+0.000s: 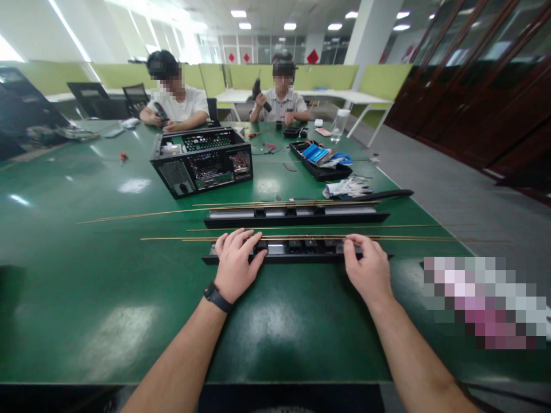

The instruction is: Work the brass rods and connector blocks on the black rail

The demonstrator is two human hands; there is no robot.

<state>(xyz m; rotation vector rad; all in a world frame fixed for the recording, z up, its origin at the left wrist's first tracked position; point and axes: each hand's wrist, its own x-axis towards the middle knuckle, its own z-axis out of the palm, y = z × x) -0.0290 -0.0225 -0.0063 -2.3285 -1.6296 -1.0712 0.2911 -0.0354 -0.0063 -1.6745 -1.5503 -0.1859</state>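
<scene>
A long black rail (297, 259) with several dark blocks along its channel lies crosswise in front of me. Thin brass-coloured rods (163, 238) run along its far side and stick out past both ends. My left hand (236, 259), a dark watch on its wrist, lies over the rail's left part with fingers spread across the rods. At the right end, my right hand (368, 267) has thumb and forefinger pinched at a rod, the other fingers curled. A second black rail (297, 219) lies parallel just beyond, with more rods along its far edge.
An open computer case (202, 163) stands at the back left. A black tray (321, 166) with blue items, gloves (348, 187) and a clear bottle (340, 125) are at the right. Two people sit across the green table (275, 338), one holding a power drill (259, 94).
</scene>
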